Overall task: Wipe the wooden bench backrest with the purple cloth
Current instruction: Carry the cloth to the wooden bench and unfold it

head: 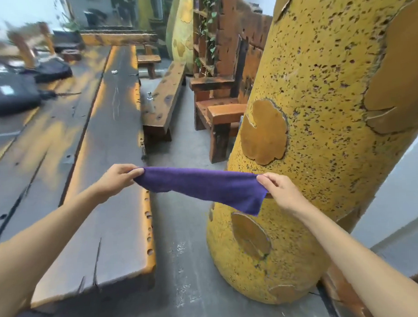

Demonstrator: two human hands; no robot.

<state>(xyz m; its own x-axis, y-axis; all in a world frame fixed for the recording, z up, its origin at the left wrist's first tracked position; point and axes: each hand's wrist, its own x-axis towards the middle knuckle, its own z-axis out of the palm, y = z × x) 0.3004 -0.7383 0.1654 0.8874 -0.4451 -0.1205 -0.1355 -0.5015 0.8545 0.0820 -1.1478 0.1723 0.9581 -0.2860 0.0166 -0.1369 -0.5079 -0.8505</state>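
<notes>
A purple cloth (202, 185) hangs stretched between both hands above the grey floor. My left hand (115, 179) pinches its left end over the edge of a long wooden table. My right hand (280, 191) pinches its right end in front of a big yellow pillar. A wooden bench with a tall backrest (232, 49) stands farther ahead, at the centre right, partly hidden by the pillar. Neither hand nor the cloth touches it.
The long dark wooden table (102, 163) fills the left, with black bags (11, 95) on it. A low backless bench (164, 100) with a small bottle (150, 102) runs beside it. The yellow pitted pillar (321, 129) fills the right. A grey floor strip (188, 255) runs between them.
</notes>
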